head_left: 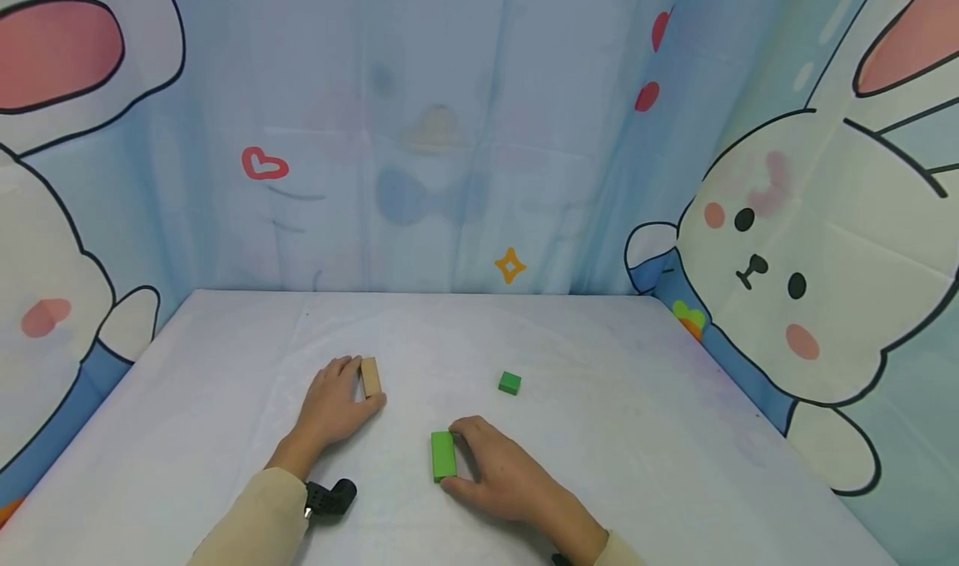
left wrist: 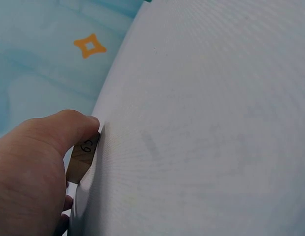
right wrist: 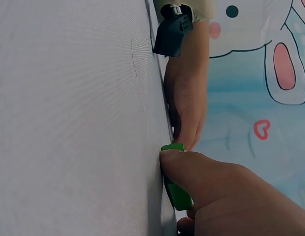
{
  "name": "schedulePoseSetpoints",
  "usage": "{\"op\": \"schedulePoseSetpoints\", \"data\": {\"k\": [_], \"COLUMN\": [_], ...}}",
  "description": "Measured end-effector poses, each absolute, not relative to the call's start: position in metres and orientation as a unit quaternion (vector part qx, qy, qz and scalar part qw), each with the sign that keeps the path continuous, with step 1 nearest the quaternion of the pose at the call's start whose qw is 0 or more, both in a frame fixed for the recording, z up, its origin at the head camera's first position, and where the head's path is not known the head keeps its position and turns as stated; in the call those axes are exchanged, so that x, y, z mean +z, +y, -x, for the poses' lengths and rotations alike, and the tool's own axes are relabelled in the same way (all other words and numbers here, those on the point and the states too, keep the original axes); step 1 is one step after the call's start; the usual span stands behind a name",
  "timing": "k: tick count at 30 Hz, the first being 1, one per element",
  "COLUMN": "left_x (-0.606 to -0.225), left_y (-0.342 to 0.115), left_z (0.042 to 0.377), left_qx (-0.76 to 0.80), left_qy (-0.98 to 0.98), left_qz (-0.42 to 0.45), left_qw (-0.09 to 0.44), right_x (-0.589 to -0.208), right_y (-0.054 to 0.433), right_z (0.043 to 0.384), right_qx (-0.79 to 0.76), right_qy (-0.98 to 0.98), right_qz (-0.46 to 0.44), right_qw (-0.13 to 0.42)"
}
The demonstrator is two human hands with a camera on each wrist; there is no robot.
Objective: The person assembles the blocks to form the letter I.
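In the head view my left hand (head_left: 335, 405) grips a plain wooden block (head_left: 370, 377), the thumb at its near end and the fingertips by its far end. Dark written marks show on that wooden block (left wrist: 83, 153) in the left wrist view, just under the thumb. My right hand (head_left: 504, 474) holds a bright green block (head_left: 444, 456) lengthwise between thumb and index finger, low at the tabletop. From the right wrist, the green block (right wrist: 178, 189) is partly covered by the thumb. A smaller green block (head_left: 509, 383) lies apart, beyond the right hand.
A white cloth covers the table (head_left: 659, 466). Behind it hangs a pale blue curtain (head_left: 419, 67) printed with rabbits, running along the back and both sides. A black wrist camera (head_left: 331, 497) sits at the left sleeve.
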State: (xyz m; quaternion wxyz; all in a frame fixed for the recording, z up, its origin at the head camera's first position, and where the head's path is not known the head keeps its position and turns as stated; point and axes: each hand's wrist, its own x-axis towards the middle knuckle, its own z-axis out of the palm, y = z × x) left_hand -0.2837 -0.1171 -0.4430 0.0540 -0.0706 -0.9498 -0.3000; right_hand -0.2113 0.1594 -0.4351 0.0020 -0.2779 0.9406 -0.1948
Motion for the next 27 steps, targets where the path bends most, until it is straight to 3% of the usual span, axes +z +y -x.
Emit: {"op": "schedulePoseSetpoints", "data": {"k": [27], "left_x": [-0.4435], "left_y": [-0.1177], "left_z": [0.2844], "left_qx": [-0.303], "left_qy": [-0.949], "left_qz": [0.070], "left_qw": [0.056], "right_x": [-0.4378], "right_y": [0.1626], "right_z": [0.2119], "right_qx": [-0.190], "right_qy": [0.938], "right_qz": [0.291], "right_qw": [-0.010]}}
